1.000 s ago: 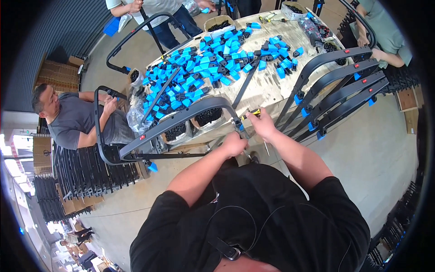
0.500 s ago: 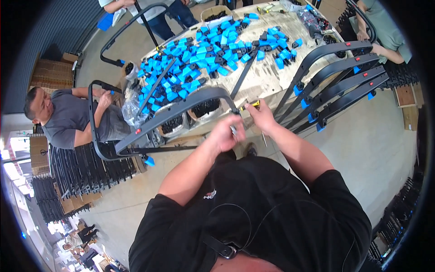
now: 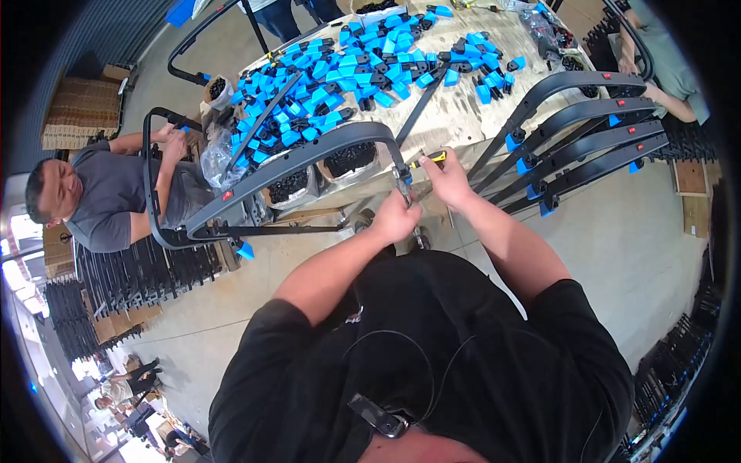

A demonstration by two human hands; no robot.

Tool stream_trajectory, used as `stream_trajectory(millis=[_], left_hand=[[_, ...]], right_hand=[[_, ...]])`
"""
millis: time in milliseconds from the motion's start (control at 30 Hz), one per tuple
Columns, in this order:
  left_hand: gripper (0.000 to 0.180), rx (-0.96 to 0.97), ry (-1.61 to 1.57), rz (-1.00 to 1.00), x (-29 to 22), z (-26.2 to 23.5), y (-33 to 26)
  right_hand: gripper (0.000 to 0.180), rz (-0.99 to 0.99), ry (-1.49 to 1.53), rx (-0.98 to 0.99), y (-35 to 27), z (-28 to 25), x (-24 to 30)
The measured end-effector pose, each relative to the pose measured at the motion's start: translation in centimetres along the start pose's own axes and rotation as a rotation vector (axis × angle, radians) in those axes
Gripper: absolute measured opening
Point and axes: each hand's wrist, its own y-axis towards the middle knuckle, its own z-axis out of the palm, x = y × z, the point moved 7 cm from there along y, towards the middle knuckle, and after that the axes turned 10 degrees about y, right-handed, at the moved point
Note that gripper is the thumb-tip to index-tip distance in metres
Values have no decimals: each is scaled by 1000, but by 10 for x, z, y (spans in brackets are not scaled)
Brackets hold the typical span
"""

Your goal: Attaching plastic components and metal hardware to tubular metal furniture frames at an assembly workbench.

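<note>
The long curved dark-grey plastic frame bar [image 3: 309,158] arches along the near edge of the pale worktable [image 3: 478,123], and its right end, where it bends downward, is the spot being worked on. The left hand [image 3: 395,220] is closed in a fist just below that bend, gripping the lower leg of the bar, while the right hand [image 3: 448,179] is curled around a yellow-and-black handled tool [image 3: 429,159] whose tip seems to meet the bar at the bend. To do this well, the left grip should hold the bar steady so it cannot twist, and the tool should stay square to the joint (a slanted push would likely slip off the plastic). Beyond the bar, a heap of small bright-blue plastic clips [image 3: 347,69] covers the table; right of the bar, a row of finished dark curved bars with blue end caps [image 3: 579,131] leans together. The tool's tip and the joint itself are too small to read, and the left fist hides what it encloses.
</note>
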Motion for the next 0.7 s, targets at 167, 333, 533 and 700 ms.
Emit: stream_trajectory(millis=[167,333,533,700], left_hand=[[26,-158,340,13,9,1,9],[17,248,-369,-281,4,2,0],[27,-104,180,-35,0,8,2],[29,-125,247,-69,7,11,2]], right_hand=[[34,-28,23,4,3,0,-6],[35,-44,-57,46,0,-2,2],[37,23,170,140,9,-17,-63],[41,100,-251,180,2,-12,-66]])
